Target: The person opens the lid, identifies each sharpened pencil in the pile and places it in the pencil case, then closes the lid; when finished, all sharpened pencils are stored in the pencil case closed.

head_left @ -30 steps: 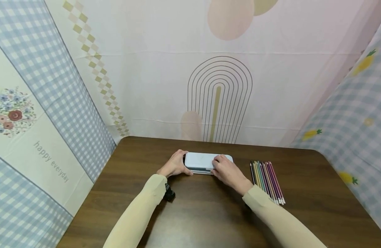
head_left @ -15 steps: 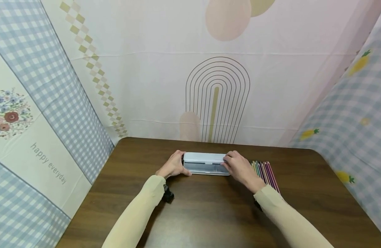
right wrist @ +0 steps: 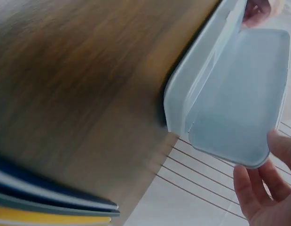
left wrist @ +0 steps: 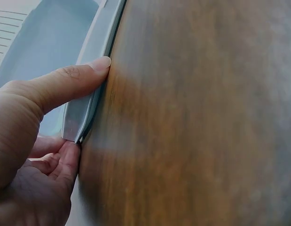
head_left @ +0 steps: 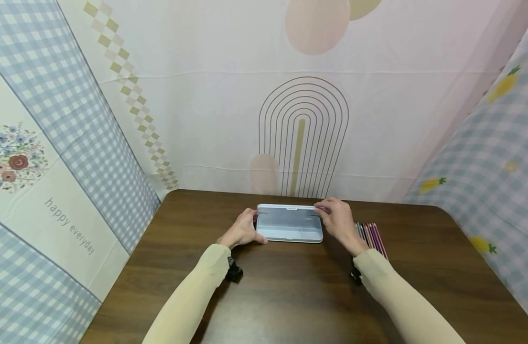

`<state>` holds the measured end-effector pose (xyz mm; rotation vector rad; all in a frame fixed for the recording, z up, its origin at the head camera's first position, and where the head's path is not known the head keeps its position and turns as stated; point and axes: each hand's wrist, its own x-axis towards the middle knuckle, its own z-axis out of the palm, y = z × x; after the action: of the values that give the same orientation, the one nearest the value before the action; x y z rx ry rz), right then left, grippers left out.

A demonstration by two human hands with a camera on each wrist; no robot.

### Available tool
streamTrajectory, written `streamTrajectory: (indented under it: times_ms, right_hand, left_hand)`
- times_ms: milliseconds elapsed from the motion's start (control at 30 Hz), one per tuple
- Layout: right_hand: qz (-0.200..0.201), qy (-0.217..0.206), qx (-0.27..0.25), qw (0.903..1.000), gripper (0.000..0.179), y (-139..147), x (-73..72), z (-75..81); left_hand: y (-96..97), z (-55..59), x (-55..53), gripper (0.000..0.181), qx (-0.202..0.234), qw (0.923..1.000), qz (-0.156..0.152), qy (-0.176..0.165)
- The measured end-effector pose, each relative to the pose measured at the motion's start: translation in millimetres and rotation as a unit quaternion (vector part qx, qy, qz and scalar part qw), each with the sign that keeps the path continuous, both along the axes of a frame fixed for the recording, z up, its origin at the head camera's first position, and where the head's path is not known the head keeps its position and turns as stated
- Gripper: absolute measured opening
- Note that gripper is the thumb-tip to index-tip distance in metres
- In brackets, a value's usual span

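Shallow case [head_left: 283, 233], centre of frame: left end gripped by left hand [head_left: 242, 229]. Pencils [head_left: 372, 237], right of centre: could be scattered if brushed by right sleeve [head_left: 377, 270]. Lid [head_left: 283, 215], raised at far edge: corner pinched by right hand [head_left: 339, 220]; case could be tipped backward if lid is overpushed.

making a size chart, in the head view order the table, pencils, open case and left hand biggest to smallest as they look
Table
Open case
Left hand and pencils: too alike to rank; right arm partly hides the pencils
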<state>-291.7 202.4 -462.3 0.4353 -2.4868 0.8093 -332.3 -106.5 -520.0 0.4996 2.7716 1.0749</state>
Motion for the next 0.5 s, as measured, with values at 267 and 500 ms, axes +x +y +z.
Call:
streamTrajectory:
  times_ms: [267,500]
  right_hand:
    - [-0.044,0.01,-0.061,0.9971,0.009,-4.5,-13.5,0.4]
    - [-0.062,0.003,-0.098,0.9933,0.011,-0.6,-35.5,-1.8]
  left_hand:
    - [4.6,8.9,12.0,0.099,-0.002,0.9997,0.012,-0.021]
    - [3.7,10.5,10.2,0.097,0.015,0.9996,0.012,-0.02]
